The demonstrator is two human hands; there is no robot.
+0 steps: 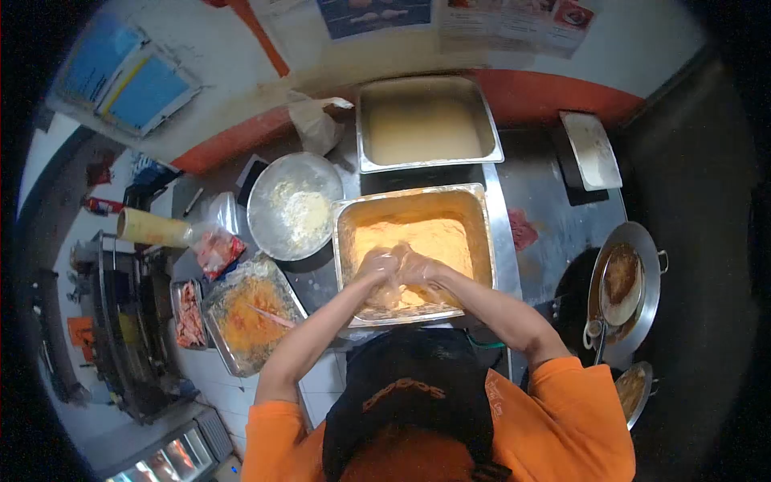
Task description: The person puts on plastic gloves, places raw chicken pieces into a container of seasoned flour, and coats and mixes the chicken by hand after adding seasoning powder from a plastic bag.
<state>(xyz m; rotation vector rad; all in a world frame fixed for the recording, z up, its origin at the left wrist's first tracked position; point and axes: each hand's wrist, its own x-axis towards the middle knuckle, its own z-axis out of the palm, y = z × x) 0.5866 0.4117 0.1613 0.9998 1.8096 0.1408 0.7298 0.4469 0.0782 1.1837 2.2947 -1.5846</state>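
A deep metal pan of orange-tinted flour is directly before me. Both of my hands are low inside it, side by side and dusted with the flour. My left hand has its fingers curled inward toward the middle. My right hand meets it there, also with bent fingers. A pale, flour-coated lump seems to lie between them, but the fingers and the coating hide what it is. Loose clumps of flour rest in the near part of the pan, below my hands.
Behind stands another deep pan of cloudy pale liquid. On the left are a metal bowl of white flour, a tray of orange seasoning and a small tray of raw meat strips. Woks with a ladle sit on the right.
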